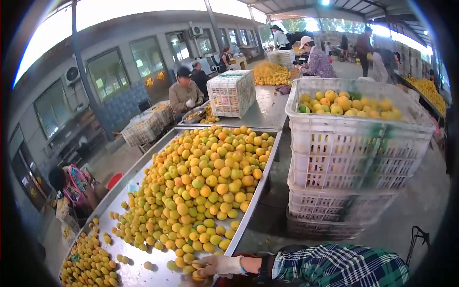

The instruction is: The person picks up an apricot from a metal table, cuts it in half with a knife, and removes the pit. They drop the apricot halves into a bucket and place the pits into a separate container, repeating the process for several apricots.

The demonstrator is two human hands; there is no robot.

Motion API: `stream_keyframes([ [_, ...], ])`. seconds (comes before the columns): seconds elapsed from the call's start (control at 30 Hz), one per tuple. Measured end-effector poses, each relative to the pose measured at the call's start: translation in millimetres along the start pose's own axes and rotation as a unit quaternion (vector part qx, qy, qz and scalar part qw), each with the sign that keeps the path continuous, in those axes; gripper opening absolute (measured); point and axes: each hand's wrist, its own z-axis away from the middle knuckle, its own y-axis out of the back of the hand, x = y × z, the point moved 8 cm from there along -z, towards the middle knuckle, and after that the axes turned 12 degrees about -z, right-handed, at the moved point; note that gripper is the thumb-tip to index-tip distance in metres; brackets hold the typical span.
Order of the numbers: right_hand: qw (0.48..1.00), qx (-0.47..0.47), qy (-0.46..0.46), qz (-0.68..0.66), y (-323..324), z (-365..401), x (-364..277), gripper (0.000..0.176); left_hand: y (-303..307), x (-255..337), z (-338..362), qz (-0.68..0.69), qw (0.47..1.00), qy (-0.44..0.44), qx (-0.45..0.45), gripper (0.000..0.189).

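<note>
My right hand point(218, 266), in a whitish glove with bare fingertips, reaches in at the bottom edge from a plaid sleeve. Its fingers are curled round an apricot point(198, 276), partly cut off by the frame edge. Just beyond the fingers lies the near side of a large heap of yellow-orange and greenish apricots point(205, 182), spread over a metal sorting table point(138, 268) with a raised rim. My left hand is not visible.
Stacked white plastic crates point(354, 148) stand to the right, the top one full of apricots. A smaller apricot group point(91, 260) lies at the table's left corner. Another white crate point(232, 93) sits on the farther table. A seated person point(184, 93) and several other people are around.
</note>
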Motion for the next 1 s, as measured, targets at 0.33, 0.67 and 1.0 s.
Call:
stream_keyframes([
  [0.33, 0.99, -0.036, 0.048, -0.131, -11.2, -17.1, 17.0, 0.028, -17.8, 9.7, 3.5, 0.243, 0.962, 0.03, -0.123, 0.046],
  [0.67, 0.917, 0.066, 0.099, -0.38, -4.5, -34.0, 43.3, 0.022, -17.0, -22.5, 10.6, 0.381, 0.917, 0.116, -0.001, 0.057],
  [1.0, 0.935, 0.048, 0.115, -0.331, -2.0, -15.7, 12.7, 0.032, -36.3, -47.1, 10.1, 0.619, 0.734, 0.277, 0.047, 0.039],
])
